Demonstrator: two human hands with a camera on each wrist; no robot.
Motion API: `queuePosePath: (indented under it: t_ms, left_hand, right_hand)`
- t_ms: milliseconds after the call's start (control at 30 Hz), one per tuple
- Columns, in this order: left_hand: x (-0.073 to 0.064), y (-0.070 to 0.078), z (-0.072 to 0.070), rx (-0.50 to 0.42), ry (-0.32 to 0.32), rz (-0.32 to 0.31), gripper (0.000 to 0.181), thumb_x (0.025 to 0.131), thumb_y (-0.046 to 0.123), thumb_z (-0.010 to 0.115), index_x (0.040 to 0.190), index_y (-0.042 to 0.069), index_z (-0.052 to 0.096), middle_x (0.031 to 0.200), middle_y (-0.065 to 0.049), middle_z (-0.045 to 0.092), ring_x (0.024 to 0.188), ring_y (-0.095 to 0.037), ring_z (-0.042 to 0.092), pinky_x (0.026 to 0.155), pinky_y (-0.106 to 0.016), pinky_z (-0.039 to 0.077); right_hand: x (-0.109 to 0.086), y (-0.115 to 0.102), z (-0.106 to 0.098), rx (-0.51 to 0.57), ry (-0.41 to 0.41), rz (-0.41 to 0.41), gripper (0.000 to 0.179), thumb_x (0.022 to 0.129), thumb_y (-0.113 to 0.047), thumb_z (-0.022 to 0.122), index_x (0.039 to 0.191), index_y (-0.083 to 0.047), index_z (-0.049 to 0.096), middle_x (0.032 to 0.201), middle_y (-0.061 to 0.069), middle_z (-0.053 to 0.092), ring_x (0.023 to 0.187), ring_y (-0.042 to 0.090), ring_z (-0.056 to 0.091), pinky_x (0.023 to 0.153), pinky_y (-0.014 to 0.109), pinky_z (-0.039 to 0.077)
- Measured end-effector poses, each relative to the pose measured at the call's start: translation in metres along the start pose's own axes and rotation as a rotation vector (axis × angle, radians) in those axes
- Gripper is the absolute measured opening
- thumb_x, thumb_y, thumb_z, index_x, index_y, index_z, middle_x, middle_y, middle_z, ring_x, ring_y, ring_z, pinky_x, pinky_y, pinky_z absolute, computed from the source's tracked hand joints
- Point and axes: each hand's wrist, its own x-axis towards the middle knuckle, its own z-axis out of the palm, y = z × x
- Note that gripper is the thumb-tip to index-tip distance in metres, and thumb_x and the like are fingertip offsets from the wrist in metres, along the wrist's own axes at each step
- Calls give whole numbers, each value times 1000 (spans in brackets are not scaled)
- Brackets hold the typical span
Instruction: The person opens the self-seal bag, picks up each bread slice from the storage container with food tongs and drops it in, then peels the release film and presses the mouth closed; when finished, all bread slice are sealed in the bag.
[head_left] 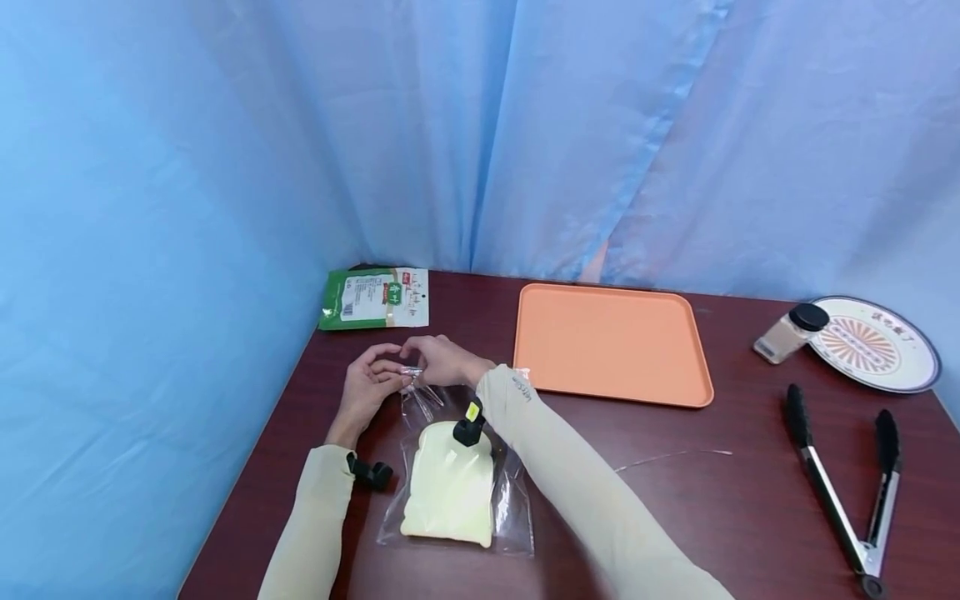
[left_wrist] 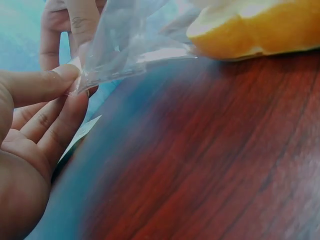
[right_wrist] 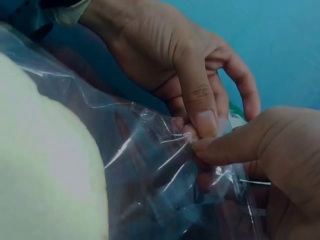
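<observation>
A slice of bread lies inside a clear plastic bag on the table. Both hands meet at the bag's far end, where the plastic is gathered into a bunch. My left hand pinches the bunched plastic between thumb and fingers, as the left wrist view shows up close. From the other side my right hand pinches the same end, its thumb right beside the left thumb in the right wrist view. The bread fills the left of that view, behind the clear film.
Beyond the hands lies a green and white packet. An orange tray sits at the back middle. To the right are a black-capped jar, a patterned plate and spread tongs. A thin clear strip lies beside the right sleeve.
</observation>
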Motion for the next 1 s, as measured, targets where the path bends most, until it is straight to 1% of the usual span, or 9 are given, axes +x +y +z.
queuePosePath:
  t_ms: [167, 367, 500, 600, 700, 800, 1000]
  left_hand:
    - [0, -1, 2, -4, -3, -4, 53, 85, -14, 69, 134, -6, 51, 81, 9, 70, 73, -3, 72, 72, -19, 58]
    - [1, -1, 2, -13, 12, -26, 55, 84, -15, 69, 135, -6, 51, 83, 3, 71, 72, -4, 72, 70, -21, 59]
    - [0, 0, 2, 0, 14, -25, 55, 84, -14, 70, 135, -6, 51, 85, -2, 72, 72, -4, 72, 70, -21, 59]
    - [0, 0, 2, 7, 13, -19, 56, 84, -13, 70, 135, -7, 50, 87, -5, 73, 72, -3, 72, 70, -21, 59]
    - [0, 0, 2, 1, 12, -15, 56, 84, -13, 71, 135, -8, 49, 87, -6, 73, 71, -3, 72, 69, -21, 59]
    - [0, 0, 2, -9, 10, -12, 55, 84, -13, 70, 135, -9, 49, 86, -5, 73, 71, -4, 72, 68, -22, 59]
    - [-1, 1, 3, -7, 7, -12, 55, 85, -12, 70, 135, -7, 49, 82, 6, 71, 72, -2, 72, 71, -21, 59]
  right_hand:
    - [-5, 5, -4, 36, -7, 27, 54, 87, -5, 73, 137, -8, 53, 94, 6, 71, 79, 11, 65, 69, 23, 51]
    - [-14, 15, -11, 62, -29, 62, 57, 88, -6, 71, 141, -5, 49, 95, 7, 71, 81, 13, 66, 71, 25, 52]
    - [-21, 21, -16, 63, -37, 79, 59, 88, -6, 72, 142, -5, 47, 96, 7, 71, 83, 14, 67, 73, 26, 53]
    - [-26, 26, -20, 55, -33, 85, 59, 88, -6, 72, 141, -4, 47, 94, 7, 72, 81, 13, 67, 73, 25, 53]
    - [-33, 31, -23, 69, -29, 90, 58, 89, -4, 70, 141, -3, 47, 91, 8, 73, 76, 12, 66, 71, 24, 52]
    - [-39, 35, -27, 84, -23, 94, 58, 88, -2, 69, 142, -2, 46, 88, 8, 74, 73, 10, 65, 69, 23, 51]
    - [-53, 43, -32, 128, -16, 100, 60, 88, -1, 70, 143, -1, 45, 87, 8, 72, 74, 11, 64, 69, 23, 50]
